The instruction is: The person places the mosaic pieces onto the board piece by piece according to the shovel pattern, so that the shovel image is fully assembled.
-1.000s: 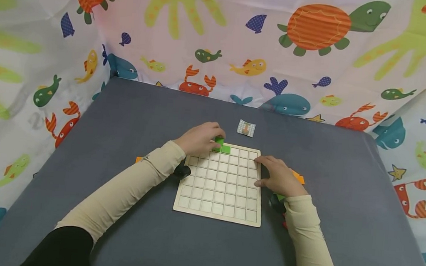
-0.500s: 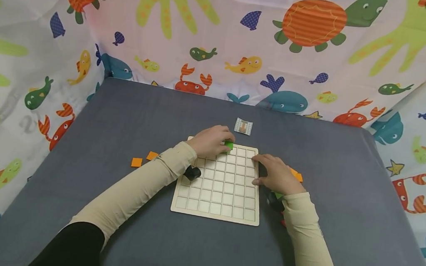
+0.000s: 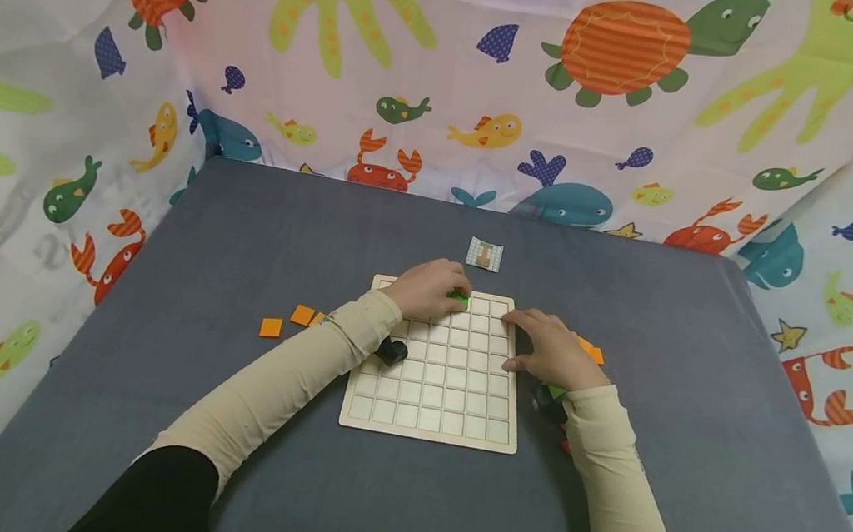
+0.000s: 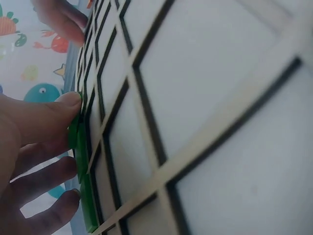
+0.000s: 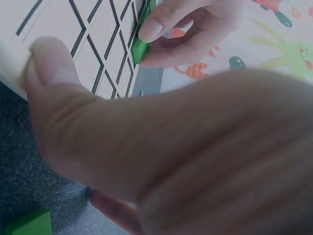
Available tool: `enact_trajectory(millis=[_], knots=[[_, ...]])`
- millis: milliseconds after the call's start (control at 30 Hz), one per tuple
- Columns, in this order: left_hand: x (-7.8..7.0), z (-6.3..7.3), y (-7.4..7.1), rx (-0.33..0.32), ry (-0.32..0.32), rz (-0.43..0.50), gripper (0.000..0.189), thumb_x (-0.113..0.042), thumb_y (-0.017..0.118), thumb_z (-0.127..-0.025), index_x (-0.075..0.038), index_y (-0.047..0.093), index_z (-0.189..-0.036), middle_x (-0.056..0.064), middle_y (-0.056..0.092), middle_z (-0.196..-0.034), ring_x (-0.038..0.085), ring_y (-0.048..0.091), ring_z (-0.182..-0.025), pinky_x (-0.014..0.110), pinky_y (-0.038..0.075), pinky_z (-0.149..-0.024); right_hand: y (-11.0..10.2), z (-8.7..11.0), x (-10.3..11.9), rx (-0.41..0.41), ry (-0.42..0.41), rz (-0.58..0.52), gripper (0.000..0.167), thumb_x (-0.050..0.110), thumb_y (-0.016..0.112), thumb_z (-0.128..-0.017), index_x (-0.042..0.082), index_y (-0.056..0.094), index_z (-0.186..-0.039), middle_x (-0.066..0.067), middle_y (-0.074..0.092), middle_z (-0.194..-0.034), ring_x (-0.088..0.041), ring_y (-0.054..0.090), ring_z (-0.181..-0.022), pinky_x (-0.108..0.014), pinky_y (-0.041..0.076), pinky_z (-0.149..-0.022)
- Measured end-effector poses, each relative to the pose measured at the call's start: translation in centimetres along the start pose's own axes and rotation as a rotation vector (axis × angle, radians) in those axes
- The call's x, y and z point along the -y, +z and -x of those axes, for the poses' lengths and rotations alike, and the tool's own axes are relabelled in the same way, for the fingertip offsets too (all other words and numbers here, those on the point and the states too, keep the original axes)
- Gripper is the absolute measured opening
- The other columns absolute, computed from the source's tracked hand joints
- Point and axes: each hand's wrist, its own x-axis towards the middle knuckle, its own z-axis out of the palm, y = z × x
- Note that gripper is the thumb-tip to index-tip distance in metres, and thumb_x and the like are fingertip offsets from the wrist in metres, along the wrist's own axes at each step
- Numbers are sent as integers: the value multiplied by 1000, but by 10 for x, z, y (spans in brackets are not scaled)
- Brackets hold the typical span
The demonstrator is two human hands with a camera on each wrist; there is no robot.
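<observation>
A pale wooden grid board [image 3: 432, 383] lies on the table. My left hand [image 3: 432, 290] is over its far edge and pinches a green square tile [image 5: 140, 50] between thumb and fingers. In the left wrist view, more green tiles [image 4: 88, 203] sit in a row along that edge, beside the pinched one. My right hand [image 3: 557, 351] rests against the board's right edge, its thumb [image 5: 51, 63] on the rim and its forefinger farther up the same side. Most of the far row is hidden behind my left hand in the head view.
Several orange tiles [image 3: 270, 327] lie left of the board, and more orange tiles [image 3: 593, 351] lie beyond my right hand. A green piece [image 5: 30, 223] lies beneath that hand. A small printed card [image 3: 483, 255] lies behind the board. Patterned cloth [image 3: 457, 68] surrounds the grey table.
My left hand has moved a little right along the far edge and lowered the green tile to the board. My right hand has stayed at the right edge.
</observation>
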Motion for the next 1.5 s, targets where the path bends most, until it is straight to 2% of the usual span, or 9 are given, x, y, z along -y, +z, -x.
enact_trajectory(millis=[333,567,733,933,1033,1233,1367,1500], knots=[[6,4,6,-33,2,-20,21,-26,66,-92,-18,70,-111,-4,61,-111,15,54,-103,31,46,-87,4,-3,8,-10,-12,6,70,21,83,-75,10,52,-136,-15,51,-137,-41,45,-123,-59,39,-97],[7,8,4,-36,16,-49,23,-26,67,-91,-17,71,-113,-2,61,-111,15,53,-101,31,46,-85,4,-5,12,-14,-16,13,70,23,83,-74,10,53,-135,-15,51,-137,-41,45,-123,-62,38,-96],[8,10,2,-29,4,-52,23,-25,67,-91,-18,70,-113,-1,60,-113,16,53,-102,32,46,-86,4,-6,16,-15,-28,13,70,22,83,-74,10,53,-135,-15,51,-137,-41,46,-123,-59,39,-97],[12,15,-2,-8,17,-58,31,-27,68,-91,-20,65,-121,1,57,-117,17,51,-105,33,46,-87,4,-9,16,-1,-28,17,71,23,83,-75,10,52,-136,-15,50,-138,-41,44,-124,-62,38,-96],[17,20,-4,-18,23,-51,35,-29,66,-91,-20,62,-125,2,55,-119,17,49,-106,32,45,-87,3,-9,14,6,-16,16,71,23,83,-75,10,51,-138,-15,49,-139,-41,43,-126,-63,36,-97],[32,41,-14,-89,-16,-6,33,-30,63,-94,-19,63,-125,3,55,-118,19,48,-109,35,45,-87,4,-7,8,0,-18,10,71,21,83,-75,10,50,-138,-16,48,-139,-42,40,-128,-63,35,-99],[43,63,-20,-122,-51,8,30,-30,61,-95,-18,64,-122,3,56,-115,19,49,-107,36,45,-88,4,-4,4,5,-25,-5,71,20,83,-75,8,50,-137,-17,48,-139,-43,39,-129,-59,36,-101],[53,88,-26,-159,-63,27,28,-31,59,-96,-16,65,-119,5,56,-114,18,48,-99,35,44,-79,2,-1,1,5,-27,-20,70,18,82,-76,6,50,-137,-19,48,-138,-43,39,-129,-59,37,-100]])
